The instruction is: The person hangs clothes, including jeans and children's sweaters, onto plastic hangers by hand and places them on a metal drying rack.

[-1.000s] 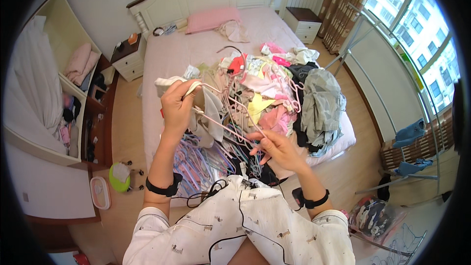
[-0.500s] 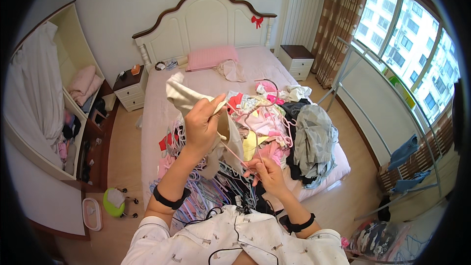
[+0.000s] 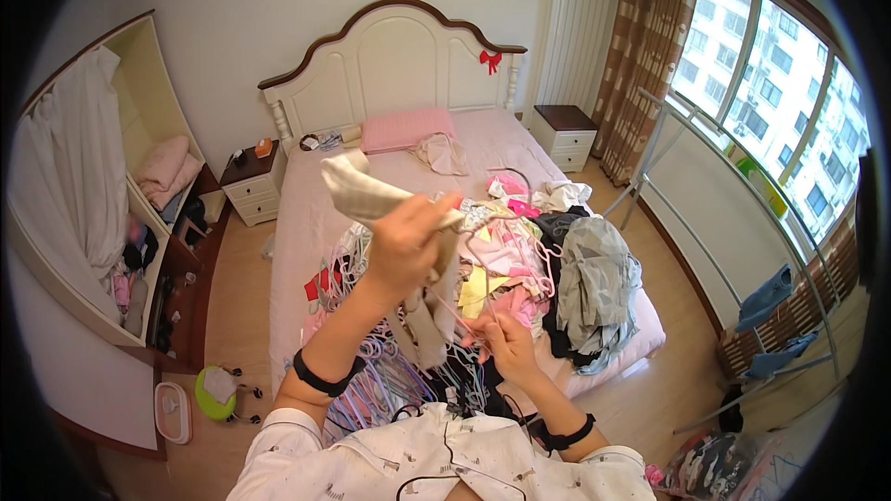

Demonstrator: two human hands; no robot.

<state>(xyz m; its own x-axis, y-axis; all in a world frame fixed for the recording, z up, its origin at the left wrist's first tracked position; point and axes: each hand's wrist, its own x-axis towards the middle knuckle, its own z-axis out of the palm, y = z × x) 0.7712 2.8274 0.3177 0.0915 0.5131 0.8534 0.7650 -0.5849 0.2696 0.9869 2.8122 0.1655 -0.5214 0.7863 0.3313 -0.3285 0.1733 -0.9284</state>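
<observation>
Garment [image 3: 357,193], hanger [image 3: 530,192] in hands [image 3: 405,249], textiles [image 3: 167,171] in wardrobe [image 3: 147,79]

A white short-sleeved top [image 3: 353,459] with a small scattered print is worn; black bands [image 3: 320,380] are strapped around both forearms [image 3: 348,334].

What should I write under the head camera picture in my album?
Left hand gripping a beige garment, right hand holding a pink hanger, above a bed heaped with clothes.

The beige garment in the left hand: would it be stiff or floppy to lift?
The beige garment is probably floppy: its cloth bends and folds about the left hand. It seems unlikely to roll, being creased, without a firm, round shape.
</observation>
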